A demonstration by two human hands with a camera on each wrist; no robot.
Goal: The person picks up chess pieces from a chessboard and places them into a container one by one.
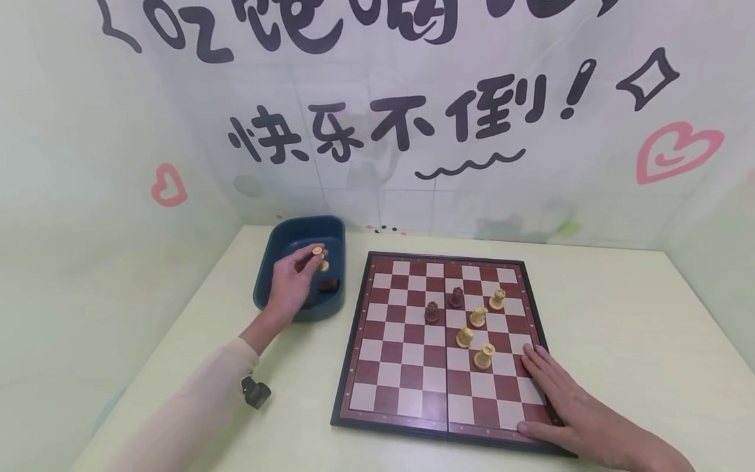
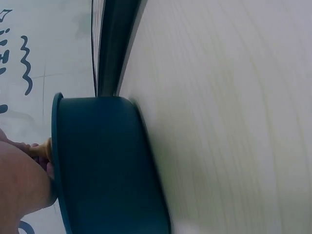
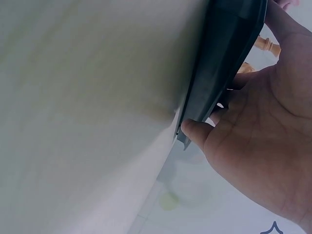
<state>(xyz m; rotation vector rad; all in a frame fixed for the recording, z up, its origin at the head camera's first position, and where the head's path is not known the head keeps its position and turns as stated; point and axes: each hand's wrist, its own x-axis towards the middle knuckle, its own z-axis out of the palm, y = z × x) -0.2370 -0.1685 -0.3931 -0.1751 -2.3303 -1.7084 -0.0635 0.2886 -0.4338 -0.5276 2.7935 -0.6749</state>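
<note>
Above the blue bin (image 1: pixel 336 301), my left hand (image 1: pixel 291 278) pinches a cream chess piece (image 1: pixel 322 264) between thumb and fingers. In the left wrist view, that piece's base shows just past the bin's rim. A dark chess piece (image 1: pixel 328 284) lies on its side in the bin. My right hand (image 1: pixel 575 410) rests on the right edge of the chessboard (image 1: pixel 407 373), fingers extended over its border squares. Several cream pieces, including a rook (image 1: pixel 484 356) and a knight (image 1: pixel 478 317), stand upright on the board's right half. Two dark pieces, one a dark piece (image 1: pixel 432 312), stand near the middle fold.
Pale wood-grain table (image 1: pixel 637 341) lies under the board and bin. A white wall sheet (image 1: pixel 366 170) with black lettering and pink hearts rises behind and at the sides. A black wrist-worn device (image 1: pixel 256 392) shows at my left sleeve.
</note>
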